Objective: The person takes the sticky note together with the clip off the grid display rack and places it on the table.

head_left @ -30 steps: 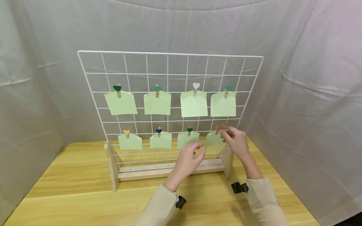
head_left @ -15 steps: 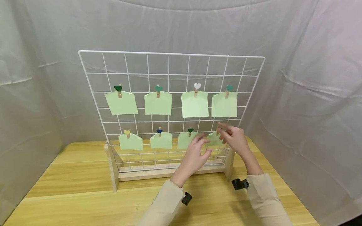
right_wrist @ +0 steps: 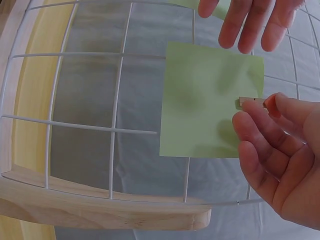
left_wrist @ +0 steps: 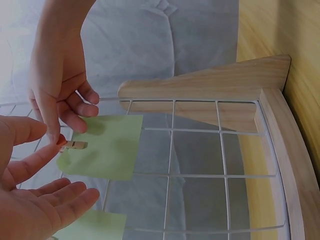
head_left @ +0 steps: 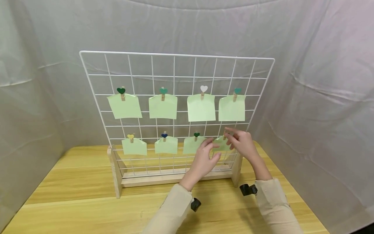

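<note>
My right hand (head_left: 242,143) pinches a small wooden clothespin (right_wrist: 252,101) with an orange heart (right_wrist: 271,106) between thumb and forefinger. That clothespin sits at the edge of a green paper note (right_wrist: 210,100), the rightmost of the lower row on a white wire grid (head_left: 174,78). My left hand (head_left: 203,159) is just left of that note, fingers spread and loosely bent, holding nothing. In the left wrist view, a left fingertip (left_wrist: 50,152) appears close to the heart; whether it touches cannot be told. The right fingers partly hide the clothespin in the head view.
Several other green notes, such as the upper right one (head_left: 231,109), hang from heart clothespins in two rows. A wooden stand (head_left: 152,182) holds the grid upright on a wood-grain table (head_left: 73,211). Grey cloth (head_left: 315,130) surrounds the table.
My left hand has moved right and slightly up, toward the lower right note. My right hand has shifted slightly and now covers more of the orange-heart clothespin.
</note>
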